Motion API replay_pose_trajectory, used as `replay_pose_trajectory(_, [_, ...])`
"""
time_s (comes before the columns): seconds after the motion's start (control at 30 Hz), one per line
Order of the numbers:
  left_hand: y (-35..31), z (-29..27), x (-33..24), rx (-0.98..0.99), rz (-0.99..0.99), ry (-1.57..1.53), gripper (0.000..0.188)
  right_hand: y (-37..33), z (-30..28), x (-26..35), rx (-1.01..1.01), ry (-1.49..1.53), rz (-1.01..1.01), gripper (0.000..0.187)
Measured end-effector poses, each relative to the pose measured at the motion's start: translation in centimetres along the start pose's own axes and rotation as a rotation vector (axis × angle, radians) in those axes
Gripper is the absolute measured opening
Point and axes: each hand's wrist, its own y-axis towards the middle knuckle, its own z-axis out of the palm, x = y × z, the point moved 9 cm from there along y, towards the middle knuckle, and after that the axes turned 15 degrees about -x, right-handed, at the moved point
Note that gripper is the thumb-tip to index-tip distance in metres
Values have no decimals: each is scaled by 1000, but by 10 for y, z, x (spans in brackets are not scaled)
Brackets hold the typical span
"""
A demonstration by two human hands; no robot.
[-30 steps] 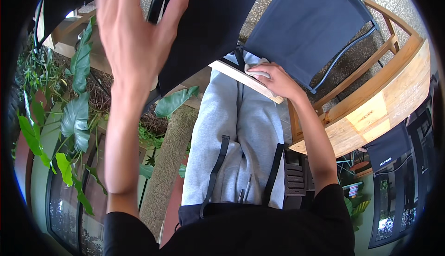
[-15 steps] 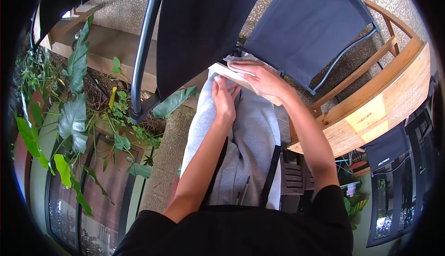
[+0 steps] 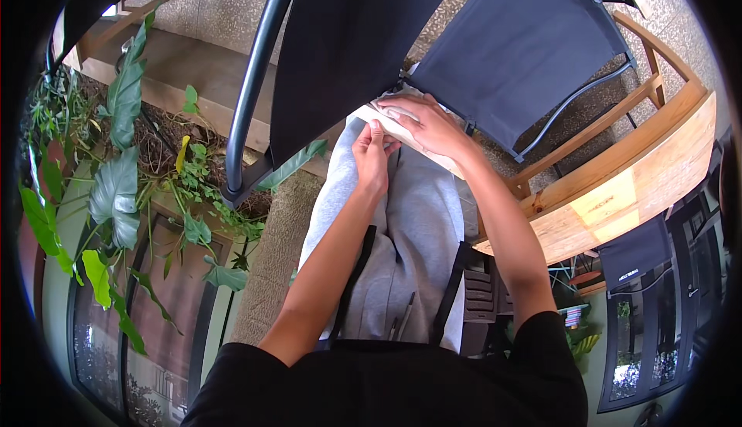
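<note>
A pale wooden armrest of a dark fabric chair runs slantwise in front of me, over my grey trousers. My left hand grips its near edge, thumb on top and fingers curled beneath. Across the top lies my right hand, its fingers bent over a whitish, crumpled cloth pressed against the wood. Most of the cloth is hidden under that hand, so its full shape cannot be seen.
The chair's dark fabric panel and metal tube rise at the left. A curved wooden table stands close on the right. Leafy plants grow at the left beside a stone ledge.
My left thumb has come up onto the armrest's edge and the fingers have closed around it. The right hand has shifted slightly along the wood with the cloth.
</note>
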Motion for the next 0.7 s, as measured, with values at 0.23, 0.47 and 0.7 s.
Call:
replay_pose_trajectory(0.23, [2, -3, 2, -26, 11, 15, 33, -27, -22, -30, 42, -44, -59, 38])
replay_pose_trajectory(0.47, [4, -6, 1, -48, 36, 35, 34, -32, -46, -31, 133, -213, 93, 34])
replay_pose_trajectory(0.7, [4, -2, 3, -17, 19, 7, 35, -23, -23, -16, -34, -161, -15, 38])
